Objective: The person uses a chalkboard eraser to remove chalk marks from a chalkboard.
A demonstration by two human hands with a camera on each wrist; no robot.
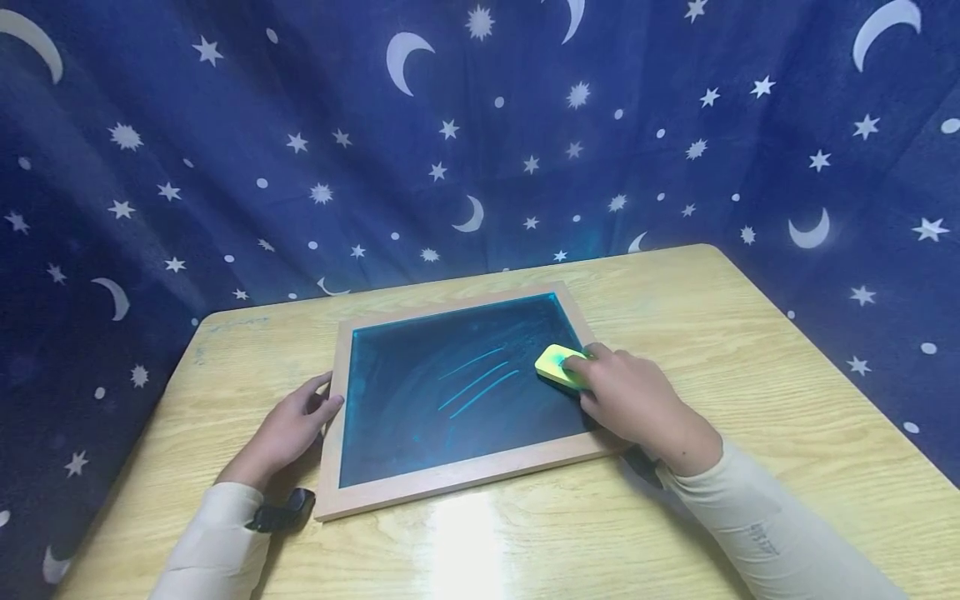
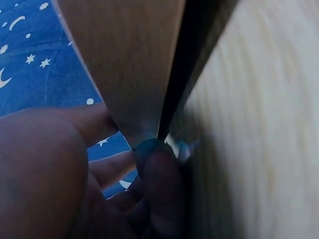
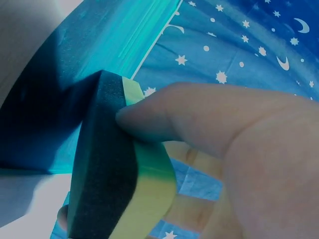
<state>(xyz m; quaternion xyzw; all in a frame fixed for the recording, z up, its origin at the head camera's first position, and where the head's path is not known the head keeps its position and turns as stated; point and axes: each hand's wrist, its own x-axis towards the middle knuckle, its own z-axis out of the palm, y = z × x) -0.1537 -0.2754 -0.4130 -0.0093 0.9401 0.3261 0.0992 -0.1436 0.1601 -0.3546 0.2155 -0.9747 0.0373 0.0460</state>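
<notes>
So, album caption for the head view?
Right hand holds a yellow eraser over a chalkboard, left hand touching its frame.

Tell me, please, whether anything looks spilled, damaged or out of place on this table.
Faint bluish smudges mark the table at its far left corner; they look odd because the color resembles the lines on the board, so it may be stray chalk. The eraser also has a greenish stain on top.

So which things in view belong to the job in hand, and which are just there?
Part of the job:
yellow eraser, in the right hand
framed blackboard, left hand holding its edge
blue lines on the board

Just there:
star-and-moon curtain behind
wooden table underneath
black wrist strap
</notes>
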